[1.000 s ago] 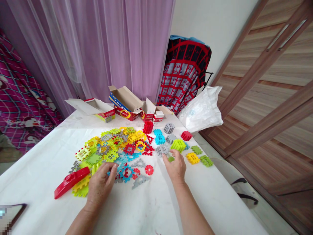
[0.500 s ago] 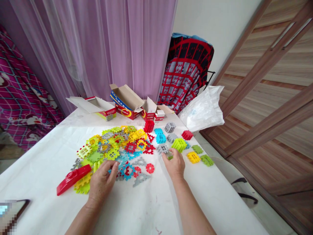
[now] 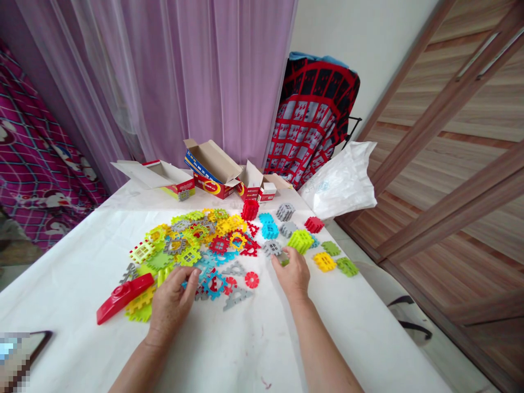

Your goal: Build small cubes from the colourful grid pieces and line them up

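My left hand (image 3: 174, 299) hovers at the near edge of a mixed pile of plastic interlocking building blocks (image 3: 190, 255). Its fingers are curled in with the thumb against them; what they hold, if anything, is hidden. My right hand (image 3: 293, 273) rests right of the pile, thumb and fingers closed around a green building block (image 3: 284, 262), which shows only in part. Just beyond its fingertips lies a grey window block (image 3: 272, 248). Past the knuckles stands a lime-green stack of blocks (image 3: 300, 240). A long red plastic piece (image 3: 125, 298) lies left of my left hand.
Sorted blue (image 3: 269, 230), grey (image 3: 285, 212), red (image 3: 250, 209) and yellow (image 3: 325, 262) blocks stand on the right. Opened cardboard boxes (image 3: 213, 188) line the back of the white-covered table (image 3: 229, 355). A white plastic bag (image 3: 341, 183) sits at the back right corner, a screened device (image 3: 30, 352) front left.
Both hands keep almost the same place and pose. The whole view has shifted very slightly; no block has visibly moved.
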`<control>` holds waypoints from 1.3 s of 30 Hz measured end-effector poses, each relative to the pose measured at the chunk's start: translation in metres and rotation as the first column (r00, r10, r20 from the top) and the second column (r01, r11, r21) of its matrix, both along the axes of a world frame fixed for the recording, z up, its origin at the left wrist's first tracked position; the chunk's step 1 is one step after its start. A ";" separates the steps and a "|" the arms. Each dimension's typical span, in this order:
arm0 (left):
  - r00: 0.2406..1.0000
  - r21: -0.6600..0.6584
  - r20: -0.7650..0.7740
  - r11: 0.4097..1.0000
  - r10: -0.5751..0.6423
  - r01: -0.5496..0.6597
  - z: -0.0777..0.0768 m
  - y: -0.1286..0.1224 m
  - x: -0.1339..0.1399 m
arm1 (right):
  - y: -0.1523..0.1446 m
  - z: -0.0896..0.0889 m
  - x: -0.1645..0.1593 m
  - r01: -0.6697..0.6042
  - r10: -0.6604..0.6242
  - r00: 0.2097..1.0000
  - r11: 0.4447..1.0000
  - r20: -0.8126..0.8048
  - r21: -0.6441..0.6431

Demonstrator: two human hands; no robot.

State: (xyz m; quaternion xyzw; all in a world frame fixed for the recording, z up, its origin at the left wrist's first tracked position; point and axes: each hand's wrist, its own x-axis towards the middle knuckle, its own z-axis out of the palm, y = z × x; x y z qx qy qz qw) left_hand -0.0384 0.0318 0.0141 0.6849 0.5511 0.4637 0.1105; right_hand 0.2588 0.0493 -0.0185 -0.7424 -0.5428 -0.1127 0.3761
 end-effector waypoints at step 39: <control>0.999 -0.024 -0.034 0.999 0.024 -0.025 0.001 0.001 -0.004 | -0.016 0.020 0.006 -0.141 0.174 0.963 0.976 0.204 -0.166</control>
